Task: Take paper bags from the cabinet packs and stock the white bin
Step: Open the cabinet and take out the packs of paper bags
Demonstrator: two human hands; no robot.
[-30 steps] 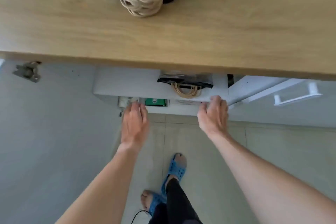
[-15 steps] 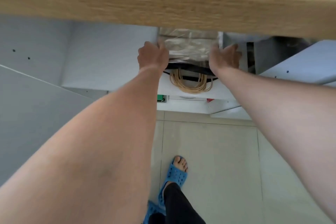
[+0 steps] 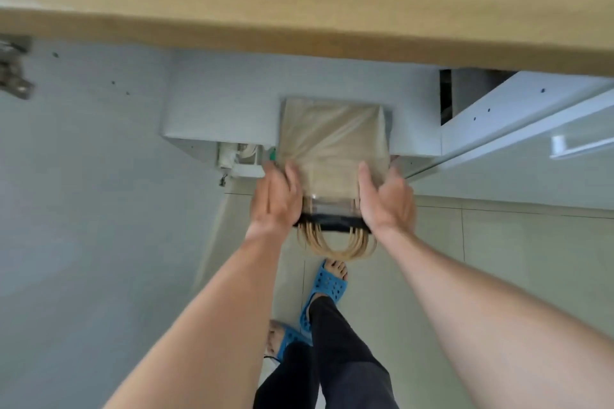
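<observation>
A pack of brown paper bags [image 3: 332, 143] wrapped in clear plastic juts out from the white cabinet shelf [image 3: 226, 109] under the wooden counter. Its tan rope handles [image 3: 335, 242] hang from the near end, below a dark band. My left hand [image 3: 275, 196] grips the pack's left side and my right hand [image 3: 385, 196] grips its right side, thumbs on top. The near half of the pack is past the shelf edge, over the floor. The white bin is not in view.
The wooden countertop [image 3: 299, 10] overhangs the cabinet at the top. An open cabinet door [image 3: 66, 209] stands at left with a hinge [image 3: 13, 76]; another door with a white handle [image 3: 581, 143] stands at right. My feet in blue sandals [image 3: 327, 285] are on the tiled floor.
Both hands rose from the shelf's front edge to the pack, gripped its sides, and have drawn it toward me, partly out of the cabinet.
</observation>
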